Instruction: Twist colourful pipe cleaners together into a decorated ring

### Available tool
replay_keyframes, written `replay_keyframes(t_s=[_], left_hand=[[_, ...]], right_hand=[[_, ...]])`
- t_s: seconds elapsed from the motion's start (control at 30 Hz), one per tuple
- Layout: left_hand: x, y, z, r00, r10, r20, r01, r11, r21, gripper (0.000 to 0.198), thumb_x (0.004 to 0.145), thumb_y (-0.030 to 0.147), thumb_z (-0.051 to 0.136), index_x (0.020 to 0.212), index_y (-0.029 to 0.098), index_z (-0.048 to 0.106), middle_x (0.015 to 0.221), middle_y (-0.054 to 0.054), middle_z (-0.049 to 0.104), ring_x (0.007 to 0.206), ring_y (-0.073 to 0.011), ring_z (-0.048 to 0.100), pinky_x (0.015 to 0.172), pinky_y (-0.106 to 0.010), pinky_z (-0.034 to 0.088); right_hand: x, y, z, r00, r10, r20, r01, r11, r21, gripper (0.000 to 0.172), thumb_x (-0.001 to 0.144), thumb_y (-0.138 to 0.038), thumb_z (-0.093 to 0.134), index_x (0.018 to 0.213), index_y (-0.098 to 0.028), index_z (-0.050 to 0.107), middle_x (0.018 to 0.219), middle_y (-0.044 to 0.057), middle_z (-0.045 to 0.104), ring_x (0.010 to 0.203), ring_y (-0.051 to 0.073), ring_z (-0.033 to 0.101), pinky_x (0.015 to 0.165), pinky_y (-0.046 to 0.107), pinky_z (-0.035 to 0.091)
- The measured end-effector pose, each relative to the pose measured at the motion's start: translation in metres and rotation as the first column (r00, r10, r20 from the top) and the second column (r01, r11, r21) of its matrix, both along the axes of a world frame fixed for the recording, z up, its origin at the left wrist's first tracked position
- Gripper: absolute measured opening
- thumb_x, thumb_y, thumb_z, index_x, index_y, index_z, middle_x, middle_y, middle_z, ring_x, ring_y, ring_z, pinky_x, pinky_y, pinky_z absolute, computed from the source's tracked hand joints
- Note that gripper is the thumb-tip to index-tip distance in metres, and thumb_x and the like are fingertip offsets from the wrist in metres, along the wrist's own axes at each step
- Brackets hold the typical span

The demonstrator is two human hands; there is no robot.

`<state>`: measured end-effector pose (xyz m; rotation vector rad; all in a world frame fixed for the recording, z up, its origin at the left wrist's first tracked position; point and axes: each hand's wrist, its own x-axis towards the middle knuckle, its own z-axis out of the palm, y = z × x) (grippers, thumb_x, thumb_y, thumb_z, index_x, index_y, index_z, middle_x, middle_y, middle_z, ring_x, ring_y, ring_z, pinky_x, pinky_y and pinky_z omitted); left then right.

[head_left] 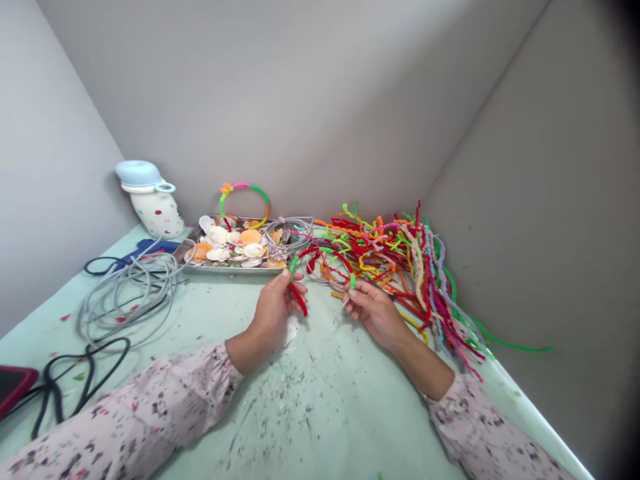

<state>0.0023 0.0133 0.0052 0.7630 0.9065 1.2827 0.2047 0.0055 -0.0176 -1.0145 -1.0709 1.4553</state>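
Between my hands arches a wire ring (325, 251) wrapped in red and green pipe cleaner. My left hand (275, 300) pinches its left end at a green section, where a loose red pipe cleaner tail (300, 303) hangs down. At the other end, by a green wrapped piece, my right hand (370, 307) has its fingers closed on the ring; a bare grey wire tip sticks out below. Just beyond is a metal tray (240, 270) of seashells (250, 238), with a finished-looking colourful wrapped hoop (269, 200) standing in it. Coils of grey wire (293, 233) rest on the tray's right side.
Many coloured pipe cleaners (385, 247) lie heaped at the back right. A white bottle with a blue lid (155, 203) leans at the back left. Grey cable (125, 300), black cord (85, 373) and a red-edged device (17, 390) occupy the left side. Walls enclose the table.
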Motion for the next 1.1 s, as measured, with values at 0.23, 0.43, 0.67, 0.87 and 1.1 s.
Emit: replay_keyframes(t_s=[0.23,0.43,0.67,0.87,1.1], left_hand=[[0.0002,0.0014,-0.0036,0.999,-0.020,-0.035,0.021,1.000,0.024,0.025,0.080,0.034,0.055,0.088,0.011,0.058,0.065,-0.001,0.059,0.048,-0.0080,0.051,0.042,-0.018,0.039],[-0.0005,0.0031,-0.0050,0.999,-0.014,-0.032,0.015,0.999,0.037,0.024,0.080,0.034,0.056,0.088,0.011,0.058,0.066,-0.001,0.059,0.049,-0.0093,0.053,0.043,-0.019,0.042],[-0.0010,0.0044,-0.0046,1.000,-0.013,-0.017,0.014,1.000,0.017,0.024,0.078,0.035,0.058,0.087,0.012,0.058,0.066,-0.001,0.059,0.050,-0.0100,0.054,0.044,-0.020,0.042],[-0.0016,0.0043,-0.0071,0.999,-0.018,-0.047,0.018,1.000,0.005,0.024,0.078,0.036,0.059,0.086,0.013,0.059,0.066,-0.001,0.060,0.049,-0.0088,0.053,0.043,-0.018,0.040],[0.0000,0.0037,-0.0067,0.994,0.028,-0.103,-0.027,1.000,0.014,0.028,0.075,0.037,0.064,0.089,0.013,0.063,0.070,-0.001,0.061,0.050,-0.0061,0.048,0.045,-0.017,0.036]], right_hand=[[-0.0003,0.0002,-0.0006,0.999,-0.034,-0.006,0.033,0.999,-0.015,0.026,0.073,-0.035,0.070,0.092,-0.018,0.063,0.070,-0.003,0.057,0.058,0.008,0.050,0.051,0.020,0.037],[-0.0006,-0.0010,0.0018,0.999,-0.005,0.049,0.005,1.000,0.006,0.027,0.075,-0.038,0.068,0.094,-0.019,0.063,0.078,0.000,0.062,0.064,0.010,0.055,0.051,0.020,0.038],[-0.0009,-0.0012,0.0026,0.999,-0.035,0.027,0.035,0.999,0.017,0.025,0.076,-0.037,0.066,0.094,-0.019,0.063,0.080,0.001,0.059,0.066,0.011,0.053,0.051,0.020,0.039],[-0.0016,-0.0019,0.0053,0.999,-0.047,0.009,0.047,0.999,-0.004,0.024,0.074,-0.036,0.067,0.091,-0.020,0.063,0.073,-0.001,0.056,0.063,0.010,0.051,0.053,0.021,0.040],[-0.0008,-0.0004,0.0034,0.999,-0.035,-0.014,0.034,0.999,-0.007,0.023,0.074,-0.035,0.067,0.091,-0.019,0.062,0.075,-0.001,0.056,0.062,0.010,0.051,0.053,0.021,0.040]])
